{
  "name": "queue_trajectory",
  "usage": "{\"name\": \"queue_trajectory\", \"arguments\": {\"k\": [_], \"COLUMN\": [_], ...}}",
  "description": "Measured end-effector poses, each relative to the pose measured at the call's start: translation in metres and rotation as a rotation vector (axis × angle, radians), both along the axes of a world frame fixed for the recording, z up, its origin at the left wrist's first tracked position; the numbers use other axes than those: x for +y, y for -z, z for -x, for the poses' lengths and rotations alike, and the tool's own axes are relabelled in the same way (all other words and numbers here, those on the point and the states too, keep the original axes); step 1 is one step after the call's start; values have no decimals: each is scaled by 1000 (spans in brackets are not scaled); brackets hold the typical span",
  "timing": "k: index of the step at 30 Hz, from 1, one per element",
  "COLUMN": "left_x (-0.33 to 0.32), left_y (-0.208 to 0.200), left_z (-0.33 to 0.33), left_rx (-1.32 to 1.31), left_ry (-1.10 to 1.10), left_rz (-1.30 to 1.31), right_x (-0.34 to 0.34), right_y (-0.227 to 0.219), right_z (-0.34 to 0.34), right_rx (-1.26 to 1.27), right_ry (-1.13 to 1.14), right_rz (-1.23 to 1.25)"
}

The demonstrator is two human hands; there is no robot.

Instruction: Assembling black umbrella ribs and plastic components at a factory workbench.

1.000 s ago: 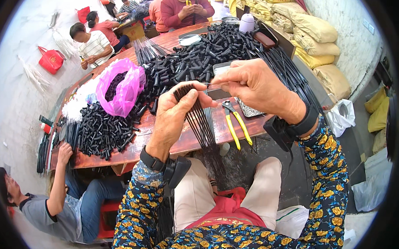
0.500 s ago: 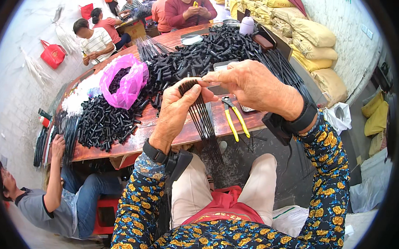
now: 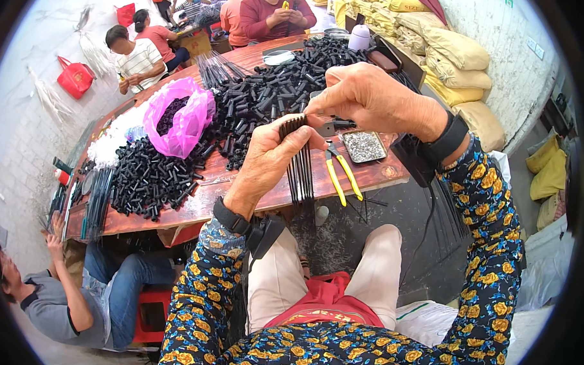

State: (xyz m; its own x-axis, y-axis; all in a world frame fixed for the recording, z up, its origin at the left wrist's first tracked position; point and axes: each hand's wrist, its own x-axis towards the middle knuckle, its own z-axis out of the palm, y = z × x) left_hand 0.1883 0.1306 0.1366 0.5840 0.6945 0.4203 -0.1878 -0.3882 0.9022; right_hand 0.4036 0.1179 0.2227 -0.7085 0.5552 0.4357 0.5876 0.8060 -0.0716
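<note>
My left hand [image 3: 267,153] is closed round a fanned bundle of thin black rods [image 3: 301,176], which hang down past the table's near edge. Their upper ends stick out in a row between thumb and fingers. Just above, my right hand [image 3: 372,95] pinches thumb and forefinger together by the rod tips; whatever sits in that pinch is too small to make out. Below the hands lies a pair of cutting pliers [image 3: 339,171] with yellow handles, jutting over the edge. Beside it is a square tray [image 3: 384,158] of small shiny metal bits.
Black tubular pieces [image 3: 263,94] are heaped across the wooden table [image 3: 207,205], with a second heap [image 3: 153,184] at left. A pink plastic bag [image 3: 201,115] stands between. More rods [image 3: 100,198] lie near a seated co-worker [image 3: 69,297]. Yellow sacks [image 3: 460,50] are stacked at right.
My right hand has risen and drawn back from the row of rod tips, uncovering the tray. The rod bundle now hangs more upright. The co-worker at lower left has brought both hands together.
</note>
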Motion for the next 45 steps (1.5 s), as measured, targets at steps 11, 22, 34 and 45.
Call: {"name": "queue_trajectory", "arguments": {"k": [11,22,34,45], "left_x": [14,22,20,14], "left_y": [0,2,2,-3], "left_z": [4,5,-1,5], "left_rx": [101,140,149,-198], "left_ry": [26,-22,-61,62], "left_rz": [-73,-96,-57,245], "right_x": [6,14,12,1], "right_y": [-5,2,15,16], "right_z": [-3,-1,17,-1], "right_rx": [60,173,233,386], "right_ry": [-42,-137,27,188], "right_rz": [105,217,89,416]}}
